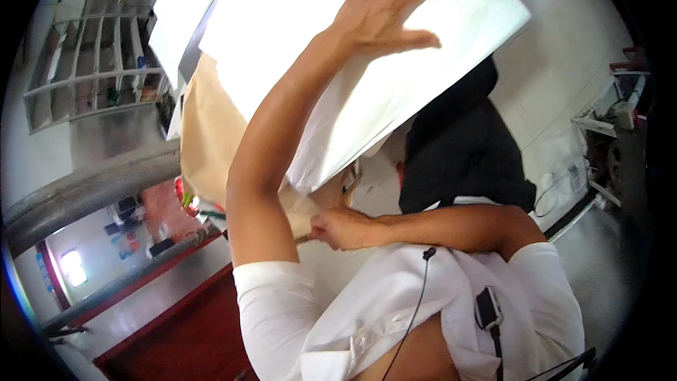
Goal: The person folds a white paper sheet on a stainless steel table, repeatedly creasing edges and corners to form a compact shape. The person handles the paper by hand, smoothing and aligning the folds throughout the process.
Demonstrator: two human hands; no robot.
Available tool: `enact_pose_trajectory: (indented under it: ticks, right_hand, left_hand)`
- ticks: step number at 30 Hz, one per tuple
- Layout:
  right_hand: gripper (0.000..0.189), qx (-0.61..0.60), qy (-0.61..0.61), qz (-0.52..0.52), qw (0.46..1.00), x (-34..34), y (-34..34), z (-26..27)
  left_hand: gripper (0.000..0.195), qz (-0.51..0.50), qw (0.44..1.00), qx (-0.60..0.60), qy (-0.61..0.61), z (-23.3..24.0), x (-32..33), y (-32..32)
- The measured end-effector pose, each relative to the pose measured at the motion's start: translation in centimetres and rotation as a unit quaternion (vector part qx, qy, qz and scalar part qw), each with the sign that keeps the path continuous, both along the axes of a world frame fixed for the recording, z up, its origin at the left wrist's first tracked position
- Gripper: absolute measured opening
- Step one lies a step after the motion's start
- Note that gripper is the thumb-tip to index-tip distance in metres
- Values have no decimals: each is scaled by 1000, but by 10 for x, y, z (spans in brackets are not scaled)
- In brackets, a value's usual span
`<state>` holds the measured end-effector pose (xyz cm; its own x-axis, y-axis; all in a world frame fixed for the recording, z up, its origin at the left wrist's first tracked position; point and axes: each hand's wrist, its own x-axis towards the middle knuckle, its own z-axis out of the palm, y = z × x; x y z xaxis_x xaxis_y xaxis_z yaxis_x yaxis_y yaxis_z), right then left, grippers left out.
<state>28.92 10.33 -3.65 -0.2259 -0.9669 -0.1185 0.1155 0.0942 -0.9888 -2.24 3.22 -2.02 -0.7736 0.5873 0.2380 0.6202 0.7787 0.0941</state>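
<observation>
My left hand (pixel 383 16) lies palm down with spread fingers on a large white sheet (pixel 449 71), which looks like paper and is overexposed in places. A sheet of brown paper (pixel 211 111) shows beneath it, partly covered by my left forearm. My right hand (pixel 344 228) is low, in front of my body, with its fingers curled close to the lower edge of the brown material. Whether something thin is held in those fingers is hidden. More white sheeting (pixel 182 16) hangs at the upper left.
Black trousers (pixel 460 153) show right of the sheets, above pale floor (pixel 539 74). A thick metal rail (pixel 95 185) runs along the left, below a metal rack (pixel 95 69). A dark red surface (pixel 180 328) lies lower left. Clear plastic (pixel 563 169) lies at the right.
</observation>
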Motion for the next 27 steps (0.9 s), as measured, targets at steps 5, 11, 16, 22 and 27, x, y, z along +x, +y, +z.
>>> enact_pose_trajectory:
  ticks: [5, 11, 16, 22, 27]
  right_hand:
    - [33, 1, 27, 82, 996, -62, 63, -18]
    - [27, 122, -133, -152, 972, -149, 237, -42]
    - [28, 92, -163, -495, 849, -196, 358, -95]
    - [23, 114, -211, -637, 733, -306, 344, -188]
    - [28, 242, 84, -650, 716, -411, 302, -303]
  left_hand:
    - [115, 26, 997, -43, -65, 10, 0, 5]
    - [119, 30, 995, -50, -82, 20, 1, 13]
    - [95, -42, 998, -39, 28, 40, 6, 19]
    - [60, -75, 996, -35, 22, 41, 29, 2]
    - [71, -47, 995, -82, 18, 59, 30, 30]
